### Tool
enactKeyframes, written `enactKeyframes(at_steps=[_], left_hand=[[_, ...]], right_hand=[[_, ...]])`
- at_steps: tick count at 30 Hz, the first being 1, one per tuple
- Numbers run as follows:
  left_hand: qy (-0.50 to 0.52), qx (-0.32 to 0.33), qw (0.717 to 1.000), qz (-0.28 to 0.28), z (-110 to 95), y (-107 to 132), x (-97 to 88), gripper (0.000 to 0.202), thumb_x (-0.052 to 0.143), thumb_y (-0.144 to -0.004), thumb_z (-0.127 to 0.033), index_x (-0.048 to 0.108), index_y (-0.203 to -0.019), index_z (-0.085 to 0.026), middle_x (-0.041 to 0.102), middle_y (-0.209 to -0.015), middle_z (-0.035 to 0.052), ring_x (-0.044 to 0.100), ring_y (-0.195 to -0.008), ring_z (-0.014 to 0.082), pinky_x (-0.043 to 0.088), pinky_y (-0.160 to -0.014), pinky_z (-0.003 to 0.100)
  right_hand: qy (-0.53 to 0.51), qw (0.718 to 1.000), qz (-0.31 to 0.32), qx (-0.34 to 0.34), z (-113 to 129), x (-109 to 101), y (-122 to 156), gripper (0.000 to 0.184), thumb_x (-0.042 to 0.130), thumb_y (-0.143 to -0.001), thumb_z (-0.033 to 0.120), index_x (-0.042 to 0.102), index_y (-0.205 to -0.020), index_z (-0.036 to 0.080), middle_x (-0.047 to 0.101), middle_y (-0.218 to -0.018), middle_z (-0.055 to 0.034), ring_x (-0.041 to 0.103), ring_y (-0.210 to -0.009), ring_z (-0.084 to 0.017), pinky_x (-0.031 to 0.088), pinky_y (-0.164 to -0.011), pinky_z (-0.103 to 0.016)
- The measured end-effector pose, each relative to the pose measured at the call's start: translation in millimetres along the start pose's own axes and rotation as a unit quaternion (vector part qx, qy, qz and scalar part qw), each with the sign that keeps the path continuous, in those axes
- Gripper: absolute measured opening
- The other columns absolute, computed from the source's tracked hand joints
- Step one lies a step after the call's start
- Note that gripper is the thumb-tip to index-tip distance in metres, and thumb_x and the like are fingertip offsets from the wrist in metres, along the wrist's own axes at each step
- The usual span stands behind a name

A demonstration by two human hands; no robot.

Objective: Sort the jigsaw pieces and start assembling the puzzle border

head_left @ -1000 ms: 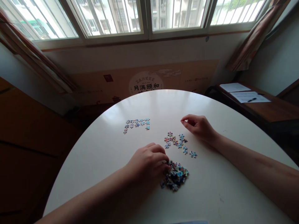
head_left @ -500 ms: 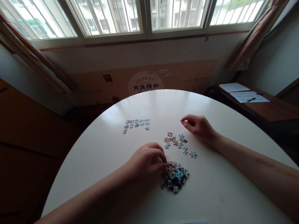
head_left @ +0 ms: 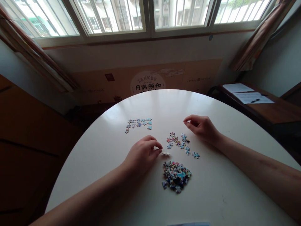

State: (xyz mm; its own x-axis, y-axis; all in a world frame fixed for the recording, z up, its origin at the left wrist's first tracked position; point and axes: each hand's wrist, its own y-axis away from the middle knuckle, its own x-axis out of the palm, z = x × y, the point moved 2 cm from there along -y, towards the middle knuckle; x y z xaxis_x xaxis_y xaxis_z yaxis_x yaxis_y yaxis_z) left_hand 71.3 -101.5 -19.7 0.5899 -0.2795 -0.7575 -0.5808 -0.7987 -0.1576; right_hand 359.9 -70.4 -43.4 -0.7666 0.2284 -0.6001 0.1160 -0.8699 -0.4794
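My left hand (head_left: 142, 154) pinches a pale jigsaw puzzle piece (head_left: 166, 153) at its fingertips, just above the white round table (head_left: 103, 175). Below that piece lies a dense pile of jigsaw pieces (head_left: 176, 176), mixed blue, dark and multicoloured. My right hand (head_left: 202, 128) rests on the table farther right, thumb and forefinger pressed together; whatever may be between them is too small to tell. Near it lie loosely spread pieces (head_left: 181, 142). Farther left, joined and lined-up pieces (head_left: 138, 123) form a partial frame shape.
A blue-edged flat item (head_left: 190, 224) shows at the bottom edge. To the right, papers (head_left: 252, 98) and a pen (head_left: 255, 100) lie on a brown wooden surface (head_left: 282, 110). A printed box panel (head_left: 197, 75) stands under the window beyond the table.
My left hand has moved up and away from the pile, now with a puzzle piece in its fingers. My right hand keeps its place and pinched shape. The view has shifted slightly.
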Motion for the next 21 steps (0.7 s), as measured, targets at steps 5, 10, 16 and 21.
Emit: enactKeyframes(at_steps=[5, 10, 16, 21], left_hand=[[-0.025, 0.083, 0.996, 0.018, 1.9, 2.7, -3.9, 0.013, 0.064, -0.085, -0.016, 0.075, -0.089, -0.022, 0.068, -0.099, 0.0040, 0.065, -0.084, 0.0155, 0.053, -0.076, 0.030], [-0.092, 0.123, 0.988, 0.034, -3.1, 1.8, 0.2, 0.014, 0.065, -0.090, -0.025, 0.076, -0.097, -0.026, 0.070, -0.100, 0.0039, 0.065, -0.089, 0.0187, 0.053, -0.078, 0.034], [-0.090, 0.112, 0.989, 0.037, -7.3, -0.3, 2.2, 0.009, 0.069, -0.087, -0.024, 0.076, -0.090, -0.028, 0.070, -0.097, 0.0021, 0.064, -0.090, 0.0186, 0.052, -0.079, 0.033], [-0.056, 0.048, 0.997, 0.002, -5.4, -0.1, 0.5, 0.008, 0.069, -0.084, -0.017, 0.073, -0.083, -0.024, 0.069, -0.095, 0.0005, 0.065, -0.082, 0.0151, 0.052, -0.075, 0.030]], right_hand=[[0.001, 1.000, 0.002, -0.002, 1.2, -0.8, -0.5, 0.017, 0.062, -0.090, 0.032, 0.072, -0.089, 0.017, 0.054, -0.056, 0.0030, 0.042, -0.049, -0.010, 0.037, -0.051, -0.027], [-0.003, 1.000, 0.005, 0.001, -0.3, -0.3, -0.8, 0.016, 0.063, -0.090, 0.031, 0.072, -0.089, 0.017, 0.054, -0.057, 0.0030, 0.042, -0.049, -0.010, 0.036, -0.051, -0.027], [0.003, 1.000, 0.006, -0.004, -0.7, 0.1, -0.5, 0.015, 0.062, -0.090, 0.029, 0.072, -0.091, 0.018, 0.055, -0.057, 0.0031, 0.042, -0.049, -0.010, 0.037, -0.052, -0.027], [0.002, 1.000, 0.006, -0.006, 1.6, -0.5, -0.7, 0.015, 0.062, -0.089, 0.029, 0.072, -0.089, 0.018, 0.055, -0.056, 0.0031, 0.042, -0.048, -0.010, 0.036, -0.051, -0.027]])
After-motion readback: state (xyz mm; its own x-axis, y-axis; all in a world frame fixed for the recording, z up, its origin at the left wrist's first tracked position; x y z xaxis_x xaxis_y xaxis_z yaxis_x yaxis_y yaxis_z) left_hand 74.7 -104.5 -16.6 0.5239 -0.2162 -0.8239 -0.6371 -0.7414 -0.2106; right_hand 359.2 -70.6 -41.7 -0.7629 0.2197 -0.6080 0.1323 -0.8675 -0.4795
